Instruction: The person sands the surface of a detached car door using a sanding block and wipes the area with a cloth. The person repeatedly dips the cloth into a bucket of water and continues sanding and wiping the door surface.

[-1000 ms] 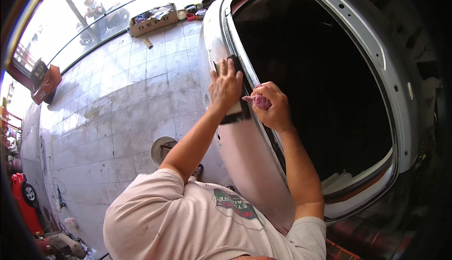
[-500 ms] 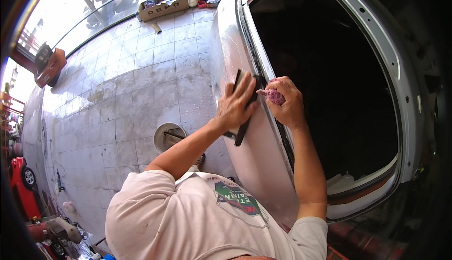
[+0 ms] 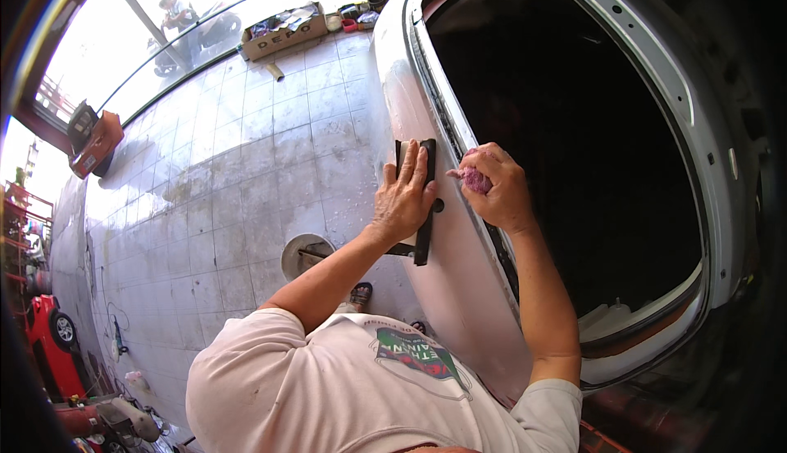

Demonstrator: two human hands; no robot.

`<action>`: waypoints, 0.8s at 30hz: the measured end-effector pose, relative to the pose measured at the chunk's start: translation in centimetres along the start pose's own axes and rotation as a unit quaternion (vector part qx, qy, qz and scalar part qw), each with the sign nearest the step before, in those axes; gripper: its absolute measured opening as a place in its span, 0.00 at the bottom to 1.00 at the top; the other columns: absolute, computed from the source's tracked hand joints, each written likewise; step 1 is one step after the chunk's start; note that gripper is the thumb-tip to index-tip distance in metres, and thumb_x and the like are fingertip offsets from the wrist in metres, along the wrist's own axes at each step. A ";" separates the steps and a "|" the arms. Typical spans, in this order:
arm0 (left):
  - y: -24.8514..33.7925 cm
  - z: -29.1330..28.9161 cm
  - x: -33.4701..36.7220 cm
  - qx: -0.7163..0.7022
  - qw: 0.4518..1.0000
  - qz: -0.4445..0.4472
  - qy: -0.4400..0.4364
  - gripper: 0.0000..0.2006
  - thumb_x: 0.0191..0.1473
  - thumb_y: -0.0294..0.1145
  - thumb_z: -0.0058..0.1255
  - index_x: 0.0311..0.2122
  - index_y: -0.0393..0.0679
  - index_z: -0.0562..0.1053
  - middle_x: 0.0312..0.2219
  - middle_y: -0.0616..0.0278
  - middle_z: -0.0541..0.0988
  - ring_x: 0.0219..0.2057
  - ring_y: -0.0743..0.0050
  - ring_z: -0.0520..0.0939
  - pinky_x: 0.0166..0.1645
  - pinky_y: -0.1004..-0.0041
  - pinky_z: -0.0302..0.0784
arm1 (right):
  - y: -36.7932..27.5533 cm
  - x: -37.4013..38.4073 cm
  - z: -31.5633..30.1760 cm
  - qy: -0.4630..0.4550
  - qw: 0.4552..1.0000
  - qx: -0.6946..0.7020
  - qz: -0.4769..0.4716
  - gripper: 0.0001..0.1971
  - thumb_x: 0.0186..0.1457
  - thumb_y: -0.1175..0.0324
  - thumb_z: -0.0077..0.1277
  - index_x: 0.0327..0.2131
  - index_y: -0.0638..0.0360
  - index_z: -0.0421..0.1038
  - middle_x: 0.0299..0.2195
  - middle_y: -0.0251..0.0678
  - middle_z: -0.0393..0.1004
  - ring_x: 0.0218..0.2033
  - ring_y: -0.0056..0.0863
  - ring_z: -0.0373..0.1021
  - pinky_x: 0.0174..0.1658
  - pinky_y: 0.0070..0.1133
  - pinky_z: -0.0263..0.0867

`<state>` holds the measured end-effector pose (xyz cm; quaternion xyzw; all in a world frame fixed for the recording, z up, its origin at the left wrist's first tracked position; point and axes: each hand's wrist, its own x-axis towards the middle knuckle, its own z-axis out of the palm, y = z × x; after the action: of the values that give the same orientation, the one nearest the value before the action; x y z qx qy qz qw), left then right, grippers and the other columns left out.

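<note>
My left hand [image 3: 402, 204] lies palm down over a long sanding block [image 3: 425, 222] with a black rail along its right side. Its fingers stretch along the block, and the thumb reaches over that rail. The block rests on the pale, wet car body panel [image 3: 447, 277]; its underside is hidden. My right hand [image 3: 502, 191] is closed around a wadded pink-purple cloth or sponge [image 3: 475, 180], just right of the block beside the window frame. Right of the block's rail, a small dark round spot [image 3: 438, 205] shows on the panel.
A dark window opening [image 3: 566, 150] fills the right side. A round bucket [image 3: 305, 256] stands on the tiled floor [image 3: 221, 207], left of my foot. Farther off are a cardboard box [image 3: 285, 33] with loose things in it, an orange machine [image 3: 97, 143] and a red car [image 3: 51, 342].
The sanding block has swung from a slant to nearly straight and shifted a little left, with my left hand on it. My right hand still grips the pink-purple wad. The view has shifted slightly.
</note>
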<state>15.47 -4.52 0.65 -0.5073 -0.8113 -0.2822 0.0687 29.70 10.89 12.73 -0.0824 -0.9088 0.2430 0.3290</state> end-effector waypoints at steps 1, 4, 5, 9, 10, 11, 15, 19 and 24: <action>-1.2 -0.6 1.0 -0.011 0.999 0.039 0.014 0.35 0.66 0.43 0.52 0.73 0.37 0.63 0.75 0.43 0.60 0.57 0.29 0.74 0.63 0.48 0.76 | -0.3 -0.2 0.2 -0.002 1.000 -0.002 0.002 0.12 0.48 0.73 0.68 0.37 0.52 0.80 0.39 0.38 0.81 0.42 0.43 0.80 0.48 0.35 0.78; -7.0 -0.5 11.3 -0.022 0.997 -0.069 0.005 0.30 0.70 0.42 0.47 0.70 0.36 0.67 0.71 0.39 0.65 0.62 0.35 0.76 0.67 0.50 0.70 | -0.7 -0.5 0.7 -0.003 1.000 -0.004 0.001 0.12 0.48 0.72 0.69 0.37 0.51 0.79 0.38 0.38 0.81 0.42 0.43 0.80 0.48 0.36 0.78; -10.2 -0.5 14.3 0.054 0.997 -0.051 -0.030 0.30 0.71 0.44 0.41 0.70 0.35 0.67 0.71 0.38 0.66 0.64 0.35 0.74 0.68 0.48 0.68 | -0.9 -0.5 1.1 -0.007 1.000 0.011 -0.004 0.12 0.48 0.72 0.69 0.37 0.51 0.79 0.38 0.38 0.81 0.42 0.43 0.80 0.48 0.36 0.78; -13.4 2.6 15.9 0.044 0.992 -0.118 0.022 0.31 0.72 0.45 0.40 0.72 0.36 0.63 0.73 0.38 0.63 0.67 0.35 0.72 0.69 0.46 0.66 | -0.9 0.3 1.7 -0.004 0.999 0.033 -0.019 0.13 0.47 0.72 0.70 0.38 0.51 0.79 0.38 0.38 0.81 0.42 0.44 0.80 0.48 0.36 0.78; -10.6 3.6 13.8 0.029 0.992 -0.100 0.072 0.32 0.71 0.44 0.41 0.73 0.36 0.63 0.73 0.39 0.62 0.66 0.34 0.72 0.69 0.46 0.66 | -0.5 0.4 1.3 0.003 1.000 0.023 -0.019 0.13 0.47 0.72 0.70 0.38 0.51 0.79 0.38 0.38 0.81 0.42 0.44 0.80 0.47 0.36 0.78; -5.2 3.0 10.8 -0.007 0.996 -0.077 0.037 0.33 0.70 0.44 0.45 0.74 0.37 0.62 0.74 0.41 0.62 0.63 0.33 0.74 0.68 0.47 0.69 | 0.4 -0.1 0.6 0.009 1.000 0.005 -0.009 0.14 0.47 0.72 0.70 0.38 0.51 0.79 0.38 0.39 0.81 0.42 0.44 0.80 0.47 0.36 0.78; -2.2 -0.1 1.7 -0.015 0.993 0.111 0.042 0.36 0.66 0.43 0.52 0.74 0.39 0.62 0.74 0.46 0.63 0.57 0.32 0.76 0.63 0.50 0.76 | 0.1 -0.4 0.4 0.011 1.000 -0.013 0.000 0.13 0.47 0.72 0.70 0.38 0.51 0.79 0.38 0.38 0.81 0.42 0.43 0.80 0.47 0.36 0.78; -16.2 0.4 13.0 0.105 0.994 0.008 0.019 0.26 0.73 0.41 0.37 0.68 0.38 0.70 0.74 0.41 0.62 0.69 0.39 0.70 0.66 0.44 0.67 | -2.0 0.7 1.7 -0.020 0.999 0.044 -0.020 0.12 0.49 0.72 0.69 0.38 0.52 0.79 0.39 0.38 0.81 0.43 0.42 0.80 0.49 0.35 0.78; -6.4 2.1 13.3 -0.039 0.980 -0.196 0.005 0.36 0.72 0.54 0.37 0.75 0.41 0.59 0.75 0.44 0.61 0.66 0.27 0.70 0.67 0.46 0.71 | -0.2 -0.1 0.6 -0.029 0.999 0.006 -0.027 0.12 0.47 0.76 0.66 0.38 0.55 0.79 0.40 0.41 0.80 0.43 0.45 0.80 0.48 0.35 0.78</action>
<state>4.00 4.89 1.71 -0.3391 -0.8830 -0.3244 -0.0035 29.40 10.43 12.39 -0.0485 -0.9183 0.2420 0.3094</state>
